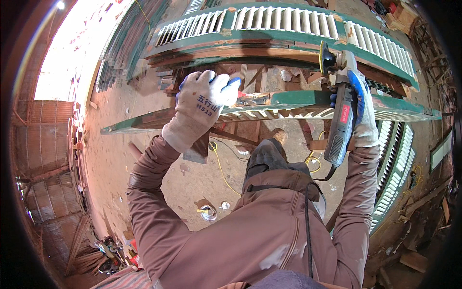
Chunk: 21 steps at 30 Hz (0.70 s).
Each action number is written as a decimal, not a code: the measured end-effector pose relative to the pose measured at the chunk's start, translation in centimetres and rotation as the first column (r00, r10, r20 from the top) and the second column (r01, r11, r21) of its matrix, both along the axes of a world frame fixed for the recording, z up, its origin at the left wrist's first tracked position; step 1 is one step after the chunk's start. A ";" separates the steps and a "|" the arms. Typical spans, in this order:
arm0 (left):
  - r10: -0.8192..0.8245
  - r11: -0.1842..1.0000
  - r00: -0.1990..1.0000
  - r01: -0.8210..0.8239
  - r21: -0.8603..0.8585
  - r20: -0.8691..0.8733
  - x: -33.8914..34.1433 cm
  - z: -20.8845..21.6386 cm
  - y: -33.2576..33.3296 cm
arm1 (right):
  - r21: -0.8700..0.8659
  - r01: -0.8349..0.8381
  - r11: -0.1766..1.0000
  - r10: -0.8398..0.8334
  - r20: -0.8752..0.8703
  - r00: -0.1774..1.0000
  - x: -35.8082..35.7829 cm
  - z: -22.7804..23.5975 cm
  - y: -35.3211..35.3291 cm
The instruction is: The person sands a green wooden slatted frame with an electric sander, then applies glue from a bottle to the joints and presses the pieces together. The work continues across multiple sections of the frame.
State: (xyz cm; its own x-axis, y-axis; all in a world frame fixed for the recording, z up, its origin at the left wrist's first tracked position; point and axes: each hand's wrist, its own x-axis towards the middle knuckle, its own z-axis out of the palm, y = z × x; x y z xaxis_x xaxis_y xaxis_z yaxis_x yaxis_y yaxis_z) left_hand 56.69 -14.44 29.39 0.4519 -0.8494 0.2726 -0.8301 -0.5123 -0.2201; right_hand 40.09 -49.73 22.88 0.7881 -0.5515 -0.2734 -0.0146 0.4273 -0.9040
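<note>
My right hand [364, 103], in a white glove with blue coating, is wrapped round a grey-blue angle grinder [340, 123]. The grinder's yellow-edged sanding disc [324, 58] stands on edge, above the near green louvred shutter [298, 99]. My left hand [204, 98], gloved the same way, is closed at that shutter's upper edge. Something reddish shows beside its fingers, and what they grip is hidden. Bare brown wood shows through the green paint just right of this hand.
Behind lies a stack of green shutters with pale slats [284, 21]. More shutters lean at the right [397, 168] and lie at the far left [130, 45]. A yellow cord [219, 168] crosses the floor, near a small round container [207, 213]. The grinder's black cord [308, 226] hangs against my jacket.
</note>
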 end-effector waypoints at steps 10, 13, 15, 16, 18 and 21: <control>-0.077 0.975 0.995 0.063 0.215 0.059 -0.6 1.9 -1.0 | 0.014 -0.028 1.000 0.028 0.004 1.000 0.3 -0.6 -0.6; -0.040 0.994 0.998 0.044 0.102 -0.047 -1.0 1.6 -0.1 | 0.023 -0.026 0.999 0.026 -0.005 1.000 0.2 -0.3 -0.4; -0.031 0.997 0.996 0.037 0.068 -0.084 -1.0 1.4 0.1 | 0.021 -0.033 0.999 0.033 0.001 0.999 0.2 -0.4 -0.5; -0.031 0.998 0.995 0.037 0.059 -0.096 -1.0 1.2 0.1 | 0.019 -0.036 0.999 0.036 0.003 0.999 0.2 -0.5 -0.6; -0.126 0.992 0.992 0.125 0.008 0.033 -0.7 0.4 0.7 | 0.014 -0.028 1.000 0.028 0.004 1.000 0.2 -0.1 -0.3; -0.064 0.994 0.997 0.067 0.085 -0.039 -0.4 0.1 0.8 | 0.007 -0.030 1.000 0.030 0.012 0.999 0.2 -0.3 -0.4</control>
